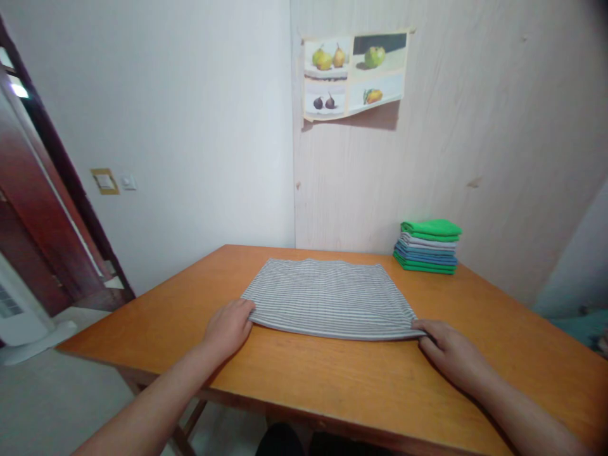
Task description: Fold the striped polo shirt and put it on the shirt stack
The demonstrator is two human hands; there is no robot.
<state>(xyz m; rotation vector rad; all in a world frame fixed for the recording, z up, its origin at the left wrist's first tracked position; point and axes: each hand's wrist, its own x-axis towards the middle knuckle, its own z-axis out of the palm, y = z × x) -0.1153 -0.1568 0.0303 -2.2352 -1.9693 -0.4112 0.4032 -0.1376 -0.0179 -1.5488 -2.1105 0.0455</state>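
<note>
Cloth (327, 294) lay on table (308, 373) btwn L hand (228, 326) and R hand (449, 351), fingers of each pinching a near corner, where uneven pull fr. one side could've skewed or rucked it.

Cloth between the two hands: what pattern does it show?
Narrow grey and white stripes on the cloth; head view.

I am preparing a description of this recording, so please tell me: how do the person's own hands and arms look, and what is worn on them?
The left hand and right hand are ungloved. Both forearms are bare; no sleeve, watch or bracelet shows.
</note>
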